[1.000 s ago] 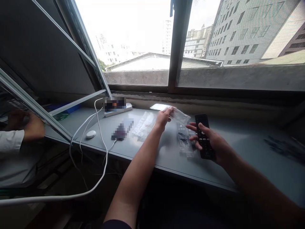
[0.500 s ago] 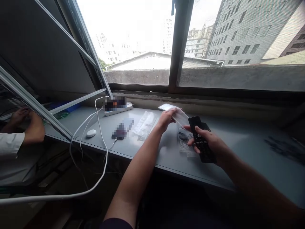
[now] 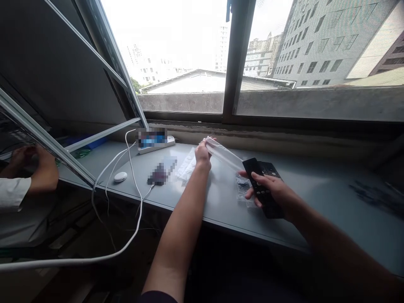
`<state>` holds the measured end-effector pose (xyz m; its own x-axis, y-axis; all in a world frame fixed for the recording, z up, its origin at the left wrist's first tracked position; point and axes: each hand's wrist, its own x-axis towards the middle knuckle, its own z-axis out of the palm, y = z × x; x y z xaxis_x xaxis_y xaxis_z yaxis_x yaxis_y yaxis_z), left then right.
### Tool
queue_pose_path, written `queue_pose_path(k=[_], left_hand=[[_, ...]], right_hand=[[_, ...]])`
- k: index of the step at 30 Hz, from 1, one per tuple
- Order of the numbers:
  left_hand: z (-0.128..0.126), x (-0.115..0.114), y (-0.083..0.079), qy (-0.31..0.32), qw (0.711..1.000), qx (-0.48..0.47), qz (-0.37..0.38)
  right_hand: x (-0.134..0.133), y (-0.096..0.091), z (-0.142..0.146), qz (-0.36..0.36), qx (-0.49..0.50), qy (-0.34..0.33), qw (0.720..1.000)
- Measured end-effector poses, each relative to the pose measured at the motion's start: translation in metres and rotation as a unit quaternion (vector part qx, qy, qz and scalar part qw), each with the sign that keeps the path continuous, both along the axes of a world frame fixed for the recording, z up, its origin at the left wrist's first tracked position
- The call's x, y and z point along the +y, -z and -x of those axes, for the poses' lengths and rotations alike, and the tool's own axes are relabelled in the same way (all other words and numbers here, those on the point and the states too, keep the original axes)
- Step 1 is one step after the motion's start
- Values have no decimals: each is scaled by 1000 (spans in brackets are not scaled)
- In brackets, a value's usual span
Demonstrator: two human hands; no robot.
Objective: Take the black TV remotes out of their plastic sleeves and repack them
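My left hand is closed on one end of a clear plastic bag, holding it above the table. The bag stretches as a narrow strip toward my right hand; whether those fingers grip its far end I cannot tell. Two overlapping black remote controls are fanned out in my right hand, the thumb lying across their front. Below them on the table is a small clear bag with something dark inside. More clear plastic bags lie left of my left hand.
A power strip stands by the wall under the window. White cables hang over the table's front edge, near a round white object and a blurred-out device. A metal frame separates off another person's arm. Dark objects lie far right.
My left hand has moved left, drawing the plastic bag out into a longer strip. My right hand with the remote controls has shifted slightly left and down, and the remotes are fanned wider.
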<state>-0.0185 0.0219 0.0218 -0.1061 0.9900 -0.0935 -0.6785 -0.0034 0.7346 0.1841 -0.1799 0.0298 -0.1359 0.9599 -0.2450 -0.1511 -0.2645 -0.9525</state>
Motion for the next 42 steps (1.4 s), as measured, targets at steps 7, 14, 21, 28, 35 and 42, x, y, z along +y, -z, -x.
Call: queue_pose_path(k=[7, 14, 21, 28, 35, 42], left_hand=[[0, 1, 3, 9, 1000, 18, 20], [-11, -12, 5, 184, 974, 130, -11], [-15, -21, 7, 262, 951, 156, -58], [-14, -16, 6, 194, 974, 113, -20], [-14, -12, 5, 146, 989, 26, -6], [-13, -25, -1, 260, 964, -4, -62]], right_hand=[[0, 1, 0, -7, 15, 15, 1000], [1, -5, 2, -14, 12, 70, 997], [-1, -8, 3, -12, 9, 92, 996], [-2, -8, 4, -29, 6, 91, 995], [-1, -10, 3, -34, 39, 107, 993], [4, -8, 4, -12, 114, 124, 986]])
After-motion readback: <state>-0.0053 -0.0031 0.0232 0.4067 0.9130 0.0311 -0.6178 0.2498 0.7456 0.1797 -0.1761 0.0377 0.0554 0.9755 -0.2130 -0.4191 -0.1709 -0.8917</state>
